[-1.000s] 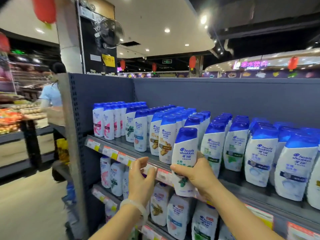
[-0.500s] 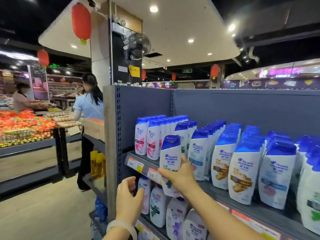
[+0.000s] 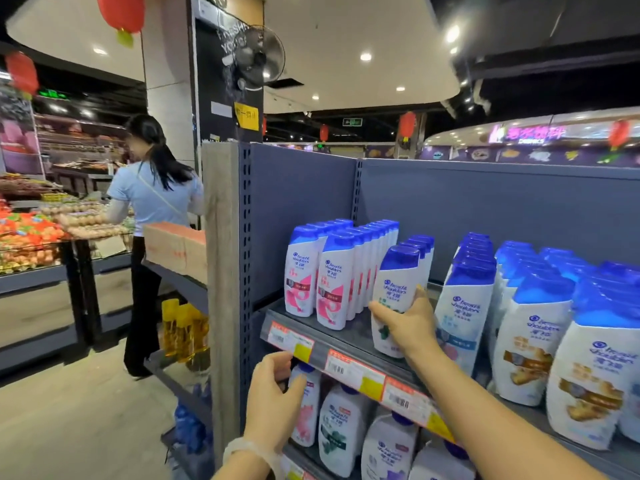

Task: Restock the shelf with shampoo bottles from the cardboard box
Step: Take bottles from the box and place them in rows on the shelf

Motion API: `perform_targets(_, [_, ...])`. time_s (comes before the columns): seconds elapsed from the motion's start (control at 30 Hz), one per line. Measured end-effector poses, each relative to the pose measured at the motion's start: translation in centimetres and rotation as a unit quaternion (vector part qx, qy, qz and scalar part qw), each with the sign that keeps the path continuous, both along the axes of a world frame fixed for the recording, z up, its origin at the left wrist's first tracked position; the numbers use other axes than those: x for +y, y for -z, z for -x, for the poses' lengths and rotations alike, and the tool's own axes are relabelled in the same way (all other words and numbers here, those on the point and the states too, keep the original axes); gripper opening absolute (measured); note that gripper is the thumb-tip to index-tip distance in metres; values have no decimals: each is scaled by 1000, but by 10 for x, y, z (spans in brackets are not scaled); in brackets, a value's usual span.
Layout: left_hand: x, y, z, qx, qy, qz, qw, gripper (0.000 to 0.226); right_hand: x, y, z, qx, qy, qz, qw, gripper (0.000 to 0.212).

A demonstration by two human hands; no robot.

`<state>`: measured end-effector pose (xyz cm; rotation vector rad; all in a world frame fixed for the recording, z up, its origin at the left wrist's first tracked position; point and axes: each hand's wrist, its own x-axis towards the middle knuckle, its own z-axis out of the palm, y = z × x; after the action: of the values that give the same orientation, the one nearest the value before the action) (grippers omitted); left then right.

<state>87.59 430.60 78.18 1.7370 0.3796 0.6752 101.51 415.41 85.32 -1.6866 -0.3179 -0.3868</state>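
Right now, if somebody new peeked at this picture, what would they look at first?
Probably the right hand gripping a white shampoo bottle with a blue cap, tilted at the front of the upper shelf between the pink-label rows and the blue-capped rows on the right. Next, the left hand just below the price tags on the shelf edge, holding nothing. Red lanterns hang from the ceiling at upper left.

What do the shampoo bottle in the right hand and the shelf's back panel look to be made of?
Shampoo bottle: apparently glossy white plastic with a blue cap, going by the soft highlights and moulded curves. Back panel: probably painted sheet metal in a matte grey-blue; it looks flat and even beside a slotted upright, though the material is not certain.
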Motion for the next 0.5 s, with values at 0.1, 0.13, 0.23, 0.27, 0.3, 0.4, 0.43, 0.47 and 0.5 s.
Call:
perform_targets(0.1, [-7,-8,-15,-15,38,-30,999,28,2,6,-3,-4,17,-9,1000,46])
perform_targets(0.13, [-10,-11,-20,-22,47,-51,997,29,2,7,-3,-3,18,-11,1000,45])
perform_targets(0.23, [-18,-17,-30,-30,62,-124,990,30,2,6,-3,0,24,-9,1000,45])
perform_targets(0.27, [-19,-18,-33,-31,65,-139,988,31,2,6,-3,-1,26,-10,1000,45])
perform_targets(0.3, [-20,-19,-35,-31,69,-148,986,32,2,7,-3,-1,27,-11,1000,45])
perform_targets(0.4, [-20,-21,-36,-38,74,-157,984,35,1,7,-3,0,23,-11,1000,46])
perform_targets(0.43, [-19,-21,-37,-39,74,-162,983,35,2,7,-3,3,22,-10,1000,47])
perform_targets(0.47, [-19,-21,-37,-39,74,-170,982,35,2,7,-3,6,20,-9,1000,48])
perform_targets(0.5, [-18,-22,-37,-40,73,-179,980,35,2,6,-2,11,18,-9,1000,48])
